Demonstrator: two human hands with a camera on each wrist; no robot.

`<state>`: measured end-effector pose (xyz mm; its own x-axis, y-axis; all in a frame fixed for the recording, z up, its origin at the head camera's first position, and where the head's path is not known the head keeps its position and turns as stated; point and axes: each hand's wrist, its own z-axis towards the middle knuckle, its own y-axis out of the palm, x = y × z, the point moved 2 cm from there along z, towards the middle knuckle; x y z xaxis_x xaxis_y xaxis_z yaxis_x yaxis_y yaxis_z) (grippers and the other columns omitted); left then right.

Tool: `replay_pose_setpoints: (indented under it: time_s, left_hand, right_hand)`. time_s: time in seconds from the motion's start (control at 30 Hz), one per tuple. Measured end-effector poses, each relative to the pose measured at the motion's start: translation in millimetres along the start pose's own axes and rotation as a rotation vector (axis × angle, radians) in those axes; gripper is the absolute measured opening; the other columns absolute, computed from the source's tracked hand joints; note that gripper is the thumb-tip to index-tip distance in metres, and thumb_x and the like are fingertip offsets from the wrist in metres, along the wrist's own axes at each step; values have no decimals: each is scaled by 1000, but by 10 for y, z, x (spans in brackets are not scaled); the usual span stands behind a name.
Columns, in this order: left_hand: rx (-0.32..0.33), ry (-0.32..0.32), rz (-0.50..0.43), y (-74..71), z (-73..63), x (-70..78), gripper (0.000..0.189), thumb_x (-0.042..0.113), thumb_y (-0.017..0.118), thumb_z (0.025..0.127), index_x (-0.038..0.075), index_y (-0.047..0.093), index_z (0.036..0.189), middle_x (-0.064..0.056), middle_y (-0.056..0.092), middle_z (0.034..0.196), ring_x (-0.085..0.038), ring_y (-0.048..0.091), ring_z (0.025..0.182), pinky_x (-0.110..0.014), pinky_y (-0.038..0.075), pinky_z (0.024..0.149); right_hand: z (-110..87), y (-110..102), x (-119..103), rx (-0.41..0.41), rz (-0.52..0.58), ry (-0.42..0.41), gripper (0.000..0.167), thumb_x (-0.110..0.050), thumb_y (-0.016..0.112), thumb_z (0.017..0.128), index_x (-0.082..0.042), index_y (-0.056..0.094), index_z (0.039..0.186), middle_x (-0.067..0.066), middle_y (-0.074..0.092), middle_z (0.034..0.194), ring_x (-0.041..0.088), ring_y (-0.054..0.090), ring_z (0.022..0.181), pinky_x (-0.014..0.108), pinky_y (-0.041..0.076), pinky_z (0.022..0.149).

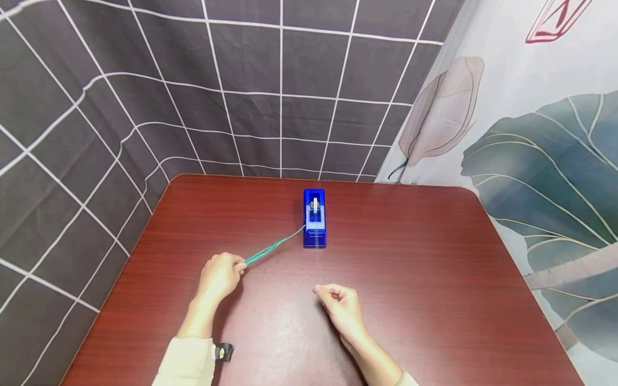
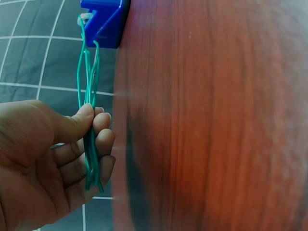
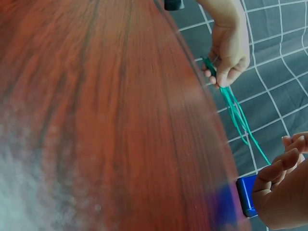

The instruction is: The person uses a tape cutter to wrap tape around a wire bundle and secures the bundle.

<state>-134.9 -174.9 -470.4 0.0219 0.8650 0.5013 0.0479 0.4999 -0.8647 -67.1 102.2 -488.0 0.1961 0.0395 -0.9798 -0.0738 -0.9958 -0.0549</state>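
My left hand point(image 1: 222, 276) pinches a bundle of thin green cord point(image 1: 265, 252) between thumb and fingers. In the left wrist view the green strands point(image 2: 89, 77) stretch up from the thumb, and their lower ends show below it across the curled fingers. A blue tape dispenser point(image 1: 315, 238) stands on the table, and one loose cord end reaches its left side in the head view. My right hand point(image 1: 345, 311) is nearer, with thumb and forefinger pinched together. A faint clear strip, apparently tape, runs from the dispenser towards these fingertips; its end is hard to see.
The reddish-brown wooden table point(image 1: 434, 257) has rounded far corners. Behind and left of it hangs a dark grey cloth point(image 1: 251, 59) with white grid lines. A pale curtain with leaf patterns point(image 1: 545, 155) hangs at the right. A black band point(image 1: 224, 352) sits at the left sleeve.
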Motion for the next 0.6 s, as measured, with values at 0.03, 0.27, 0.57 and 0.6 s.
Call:
replay_pose_setpoints:
  time_s: [0.03, 0.27, 0.57, 0.6]
  left_hand:
    - [-3, 4, 1, -5, -9, 0, 9, 12, 71, 93, 11, 77, 86, -2, 71, 77, -36, 70, 78, -53, 53, 67]
    - [-23, 30, 23, -21, -44, -19, 11, 12, 71, 92, 14, 75, 83, 4, 67, 71, -30, 68, 74, -51, 52, 66]
    - [-32, 56, 32, -33, -43, -20, 10, 12, 72, 92, 13, 76, 83, 5, 68, 70, -31, 71, 77, -52, 52, 68]
    - [-38, 55, 31, -33, -43, -20, 10, 12, 72, 92, 13, 76, 83, 6, 68, 70, -30, 71, 77, -52, 52, 69]
  right_hand:
    - [0, 0, 0, 1, 1, -1, 25, -9, 73, 90, 16, 70, 90, -9, 44, 57, 1, 33, 52, 17, 27, 49]
    - [-2, -4, -1, 3, 1, -2, 24, -8, 73, 90, 16, 70, 89, -9, 43, 56, 1, 32, 52, 17, 26, 49]
    - [8, -9, 12, 7, -7, -8, 23, -8, 73, 90, 15, 71, 89, -9, 45, 57, 1, 34, 53, 17, 28, 50]
    - [10, -9, 13, 6, -6, -9, 23, -8, 73, 90, 15, 71, 89, -9, 45, 57, 1, 34, 53, 17, 28, 50]
